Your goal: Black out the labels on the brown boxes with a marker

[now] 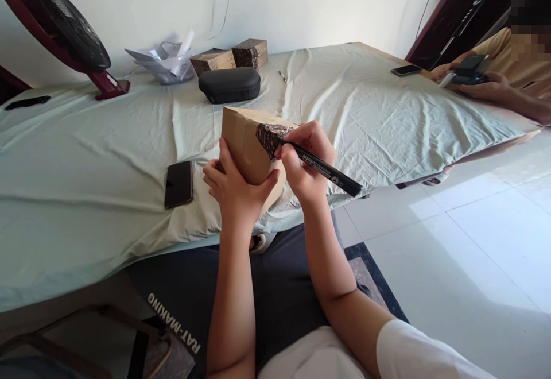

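Note:
My left hand (235,186) is wrapped round the lower corner of a brown cardboard box (243,140), which stands tilted on the table's near edge. My right hand (306,163) grips a black marker (327,170), its tip resting on a patch of black scribble (269,136) on the box's upper face. The marker's back end points down to the right.
A pale cloth covers the table (365,109). A black phone (178,184) lies left of the box, a black case (229,84) behind it, then more scribbled boxes (230,57) and a plastic bag (166,60). A fan (60,28) stands far left. Another person's hands (473,77) hold a device at right.

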